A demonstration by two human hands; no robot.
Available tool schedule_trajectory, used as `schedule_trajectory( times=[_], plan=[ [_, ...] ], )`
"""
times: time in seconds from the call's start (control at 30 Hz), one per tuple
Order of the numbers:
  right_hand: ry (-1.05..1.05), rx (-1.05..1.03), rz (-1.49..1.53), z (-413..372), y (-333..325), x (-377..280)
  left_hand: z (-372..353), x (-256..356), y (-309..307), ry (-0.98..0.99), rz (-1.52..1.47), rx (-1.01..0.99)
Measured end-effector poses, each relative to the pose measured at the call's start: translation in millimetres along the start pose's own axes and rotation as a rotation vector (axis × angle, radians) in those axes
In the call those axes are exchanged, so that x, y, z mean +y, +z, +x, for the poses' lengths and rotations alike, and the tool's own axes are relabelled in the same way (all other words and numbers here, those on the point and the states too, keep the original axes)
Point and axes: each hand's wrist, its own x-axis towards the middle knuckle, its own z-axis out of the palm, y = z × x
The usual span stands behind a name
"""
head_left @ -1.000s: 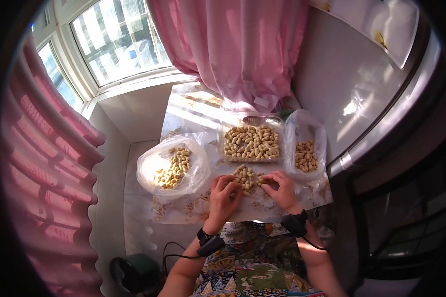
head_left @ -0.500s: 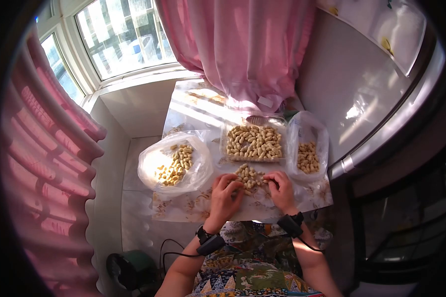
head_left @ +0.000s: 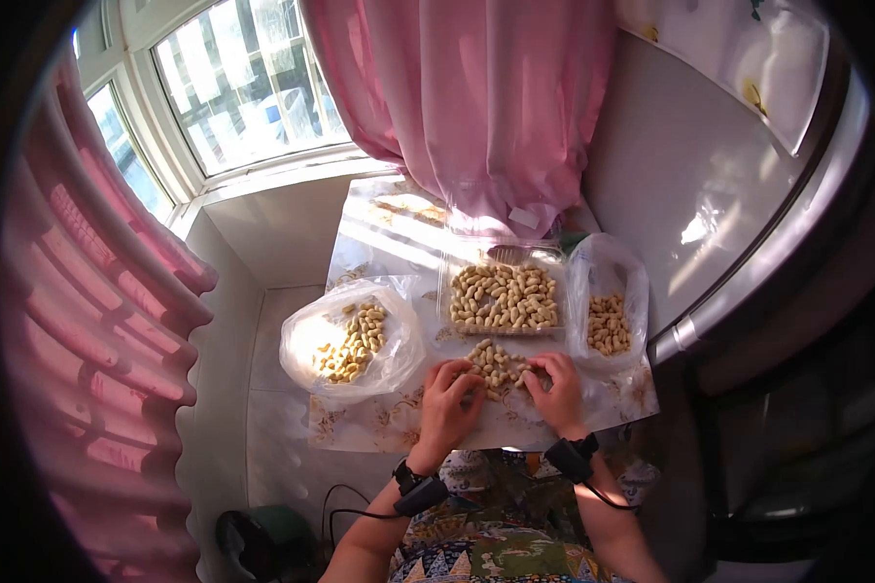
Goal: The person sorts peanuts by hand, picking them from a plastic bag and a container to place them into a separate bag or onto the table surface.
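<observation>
A small loose pile of unshelled peanuts [head_left: 497, 366] lies on the table between my two hands. My left hand [head_left: 449, 396] rests at the pile's left edge with its fingers curled together; what is in the fingertips is hidden. On the opposite edge, my right hand [head_left: 558, 394] has thumb and fingers drawn together around a peanut [head_left: 525, 370]. Just behind the pile stands a clear plastic box [head_left: 506, 332] filled with peanuts. A white plastic bag [head_left: 403, 364] of peanuts sits open to the left, and another plastic bag [head_left: 633, 282] holding peanuts is at the right.
The table [head_left: 384, 425] has a flower-patterned cover. A pink curtain [head_left: 467, 107] hangs down to its back edge, near a window [head_left: 253, 87]. On the right is a grey panel [head_left: 690, 165]. Cables run from dark bands on both wrists.
The head view has tilted slightly, so the table and everything on it sit lower in the picture. Both hands stay at the pile, with small shifts of the fingers.
</observation>
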Motion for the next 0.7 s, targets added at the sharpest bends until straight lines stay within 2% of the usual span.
schedule_trajectory(
  times=[0.1,0.2,0.3,0.43,0.7],
  plan=[
    [-0.011,-0.002,-0.079,0,4,0,1,0,-3,0.018,0.012,-0.009],
    [0.095,-0.022,0.013,-3,10,9,-1,-1,-3,0.005,-0.001,-0.025],
    [0.101,-0.028,0.003,-3,11,11,-2,-1,-4,0.014,-0.001,-0.018],
    [0.088,-0.021,-0.055,-1,9,3,-1,1,-1,0.030,0.008,-0.003],
    [0.039,-0.010,0.037,-1,5,-2,-2,-3,2,0.043,0.007,0.005]
  ],
)
